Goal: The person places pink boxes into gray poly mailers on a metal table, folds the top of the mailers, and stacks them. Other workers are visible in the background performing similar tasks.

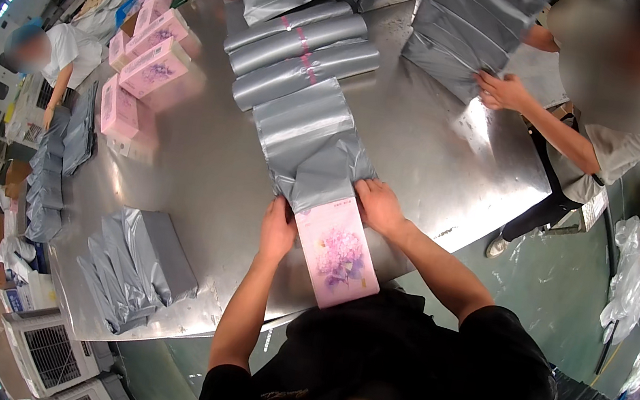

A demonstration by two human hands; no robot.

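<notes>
A pink box (343, 256) with a purple flower print lies in front of me, its near end against my black shirt. Its far end sits inside the mouth of a grey plastic mailing bag (309, 133) that stretches away over the table. My left hand (277, 228) grips the bag's mouth at the left side of the box. On the right side, my right hand (379, 207) holds the other edge of the mouth, thumb and fingers closed on the film. The fingertips of both hands are partly hidden by the bag.
Beyond the bag lie several rolled grey bags (301, 54) on the metal table (201, 175). Pink boxes (154, 69) are stacked at the far left, and filled grey bags (139, 265) stand near left. Co-workers handle grey bags (470, 37) across the table and at both sides.
</notes>
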